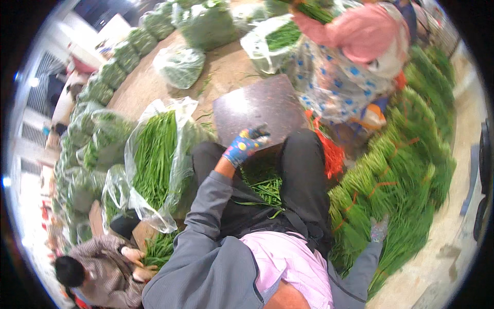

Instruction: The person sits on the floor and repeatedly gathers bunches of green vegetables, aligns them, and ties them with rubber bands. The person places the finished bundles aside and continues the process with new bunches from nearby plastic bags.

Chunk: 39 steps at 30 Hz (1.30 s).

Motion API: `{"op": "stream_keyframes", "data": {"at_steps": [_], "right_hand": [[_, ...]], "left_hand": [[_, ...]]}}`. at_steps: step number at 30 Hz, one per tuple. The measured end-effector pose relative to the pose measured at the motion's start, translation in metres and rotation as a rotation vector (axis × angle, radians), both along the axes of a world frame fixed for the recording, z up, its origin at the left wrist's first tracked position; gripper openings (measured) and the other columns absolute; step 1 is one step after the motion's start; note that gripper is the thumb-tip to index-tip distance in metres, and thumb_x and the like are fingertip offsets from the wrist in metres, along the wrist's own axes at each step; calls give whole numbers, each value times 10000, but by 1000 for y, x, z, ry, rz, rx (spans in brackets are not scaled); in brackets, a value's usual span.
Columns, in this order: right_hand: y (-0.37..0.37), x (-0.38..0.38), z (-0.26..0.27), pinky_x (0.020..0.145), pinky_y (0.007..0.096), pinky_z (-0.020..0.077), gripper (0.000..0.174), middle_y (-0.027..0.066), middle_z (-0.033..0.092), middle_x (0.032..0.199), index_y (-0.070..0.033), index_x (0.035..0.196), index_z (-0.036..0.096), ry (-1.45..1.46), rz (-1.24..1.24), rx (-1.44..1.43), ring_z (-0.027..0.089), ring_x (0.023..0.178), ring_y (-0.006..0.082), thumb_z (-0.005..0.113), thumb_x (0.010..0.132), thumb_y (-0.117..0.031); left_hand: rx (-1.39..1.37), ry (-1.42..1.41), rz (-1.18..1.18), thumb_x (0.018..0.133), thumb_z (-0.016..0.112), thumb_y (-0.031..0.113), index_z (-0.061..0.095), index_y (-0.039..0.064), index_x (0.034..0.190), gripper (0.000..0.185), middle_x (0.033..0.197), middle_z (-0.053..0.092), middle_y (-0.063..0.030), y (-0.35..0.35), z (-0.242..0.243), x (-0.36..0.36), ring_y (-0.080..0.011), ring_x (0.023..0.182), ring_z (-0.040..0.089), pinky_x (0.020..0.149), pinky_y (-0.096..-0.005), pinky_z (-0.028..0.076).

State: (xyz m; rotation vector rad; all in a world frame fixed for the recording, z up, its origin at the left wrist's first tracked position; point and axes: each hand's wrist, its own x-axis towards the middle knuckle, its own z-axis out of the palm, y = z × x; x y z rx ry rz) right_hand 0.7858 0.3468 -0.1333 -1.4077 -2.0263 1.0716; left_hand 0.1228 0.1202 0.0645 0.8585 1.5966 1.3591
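Observation:
My left hand (244, 146), in a blue fingerless-looking glove with coloured dots, hovers at the near edge of a dark, smooth board (258, 106). Its fingers are a little apart, and nothing shows in them. Down at my right side, my right hand (379, 228), in a greyish patterned glove, touches a large heap of green leafy stalks (405, 185), likely garlic chives, tied in bundles with orange bands. Its fingers are partly sunk among the leaves, so their grip is hidden. Loose green stalks (268, 191) lie between my knees, below the board.
An open plastic bag of green stalks (154, 154) stands by my left knee. Red netting or string (328, 154) hangs beside my right knee. A person in pink (362, 34) works ahead; another person (106, 266) handles greens at lower left. Filled bags (127, 52) line the far left.

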Motion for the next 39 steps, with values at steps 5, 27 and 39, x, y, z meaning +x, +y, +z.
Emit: {"op": "stream_keyframes", "data": {"at_steps": [5,27,39], "right_hand": [[11,-255,194,909,369,521,737,198,590,1332,-44,1563,356,-71,79,63,615,985,226,711,920,-110],[-194,-662,263,849,366,574,676,164,680,1245,-108,1483,482,96,1284,217,718,969,228,787,884,-183],[-222,-738,283,824,416,562,520,182,716,1116,-49,1371,579,126,1468,265,711,916,309,731,922,-262]], "left_hand": [[134,-103,162,946,690,10,478,46,1505,599,1277,670,-127,-62,13,27,-165,1165,612,999,-321,495],[-1128,883,770,745,841,485,198,-1,1596,1172,1599,331,-254,-208,0,-213,-423,1471,330,1189,-548,273],[-741,815,871,682,844,334,642,-15,1264,708,1174,688,-280,-315,61,-244,-395,1041,694,904,-463,556]]}}
